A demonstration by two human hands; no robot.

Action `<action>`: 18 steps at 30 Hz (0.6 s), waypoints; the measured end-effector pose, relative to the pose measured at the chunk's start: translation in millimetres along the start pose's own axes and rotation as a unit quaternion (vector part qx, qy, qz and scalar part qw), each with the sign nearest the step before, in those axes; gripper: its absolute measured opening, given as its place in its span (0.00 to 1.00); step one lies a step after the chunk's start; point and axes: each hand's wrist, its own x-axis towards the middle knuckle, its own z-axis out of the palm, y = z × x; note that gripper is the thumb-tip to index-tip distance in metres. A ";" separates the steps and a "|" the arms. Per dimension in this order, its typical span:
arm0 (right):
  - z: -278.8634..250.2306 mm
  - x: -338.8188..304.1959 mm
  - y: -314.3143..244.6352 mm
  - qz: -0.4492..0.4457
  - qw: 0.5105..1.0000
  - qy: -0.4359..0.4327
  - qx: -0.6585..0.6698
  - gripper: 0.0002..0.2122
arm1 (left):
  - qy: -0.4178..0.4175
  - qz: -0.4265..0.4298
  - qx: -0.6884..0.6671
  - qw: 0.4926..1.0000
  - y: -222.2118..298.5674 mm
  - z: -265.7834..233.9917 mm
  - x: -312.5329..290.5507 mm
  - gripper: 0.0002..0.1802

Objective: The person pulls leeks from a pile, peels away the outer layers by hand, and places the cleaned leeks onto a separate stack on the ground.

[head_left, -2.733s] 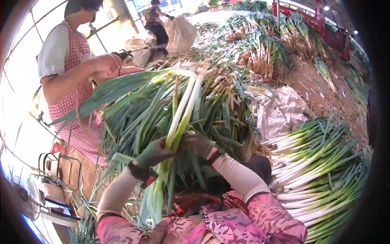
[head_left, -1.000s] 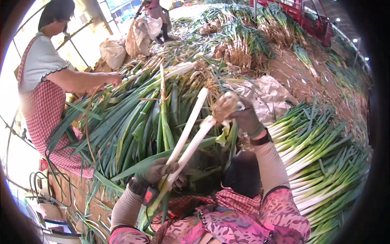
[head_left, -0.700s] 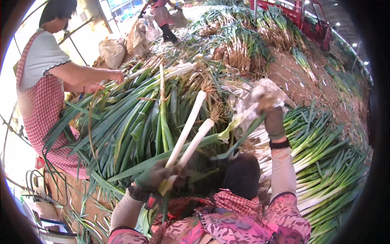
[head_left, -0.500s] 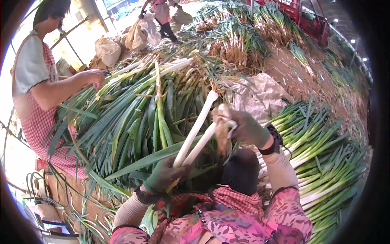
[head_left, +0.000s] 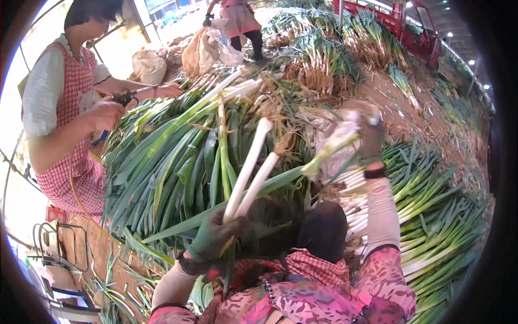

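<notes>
The person's left hand (head_left: 215,235), in a dark green glove, is clenched low in front of the body around the lower part of two green onions (head_left: 250,167); their white shafts lean up and to the right, root ends uppermost, before a big heap of untrimmed onions (head_left: 172,162). The left forearm slants inward from the lower edge, its pale sleeve (head_left: 175,283) reaching near the wrist. The right hand (head_left: 371,137) is raised higher and well out to the right, its forearm almost upright below a black wristband (head_left: 375,172); it grips a pale strip of onion sheath (head_left: 333,150) that slopes down toward the left, though blur hides the separate fingers. Below and right of it lie rows of white-stemmed onions (head_left: 437,227).
</notes>
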 end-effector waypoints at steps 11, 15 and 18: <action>-186.4 -232.1 67.3 0.189 0.632 -0.442 -0.608 0.19 | 0.071 -0.041 -0.025 0.996 2.3 -53.6 -0.8 0.18; -227.0 -245.9 23.2 0.397 0.536 -0.450 -0.594 0.21 | 0.040 -0.055 -0.036 0.997 -14.1 -62.2 5.5 0.18; -232.3 -233.8 44.3 0.361 0.531 -0.527 -0.556 0.21 | 0.040 -0.057 -0.048 0.996 -25.0 -65.2 6.8 0.19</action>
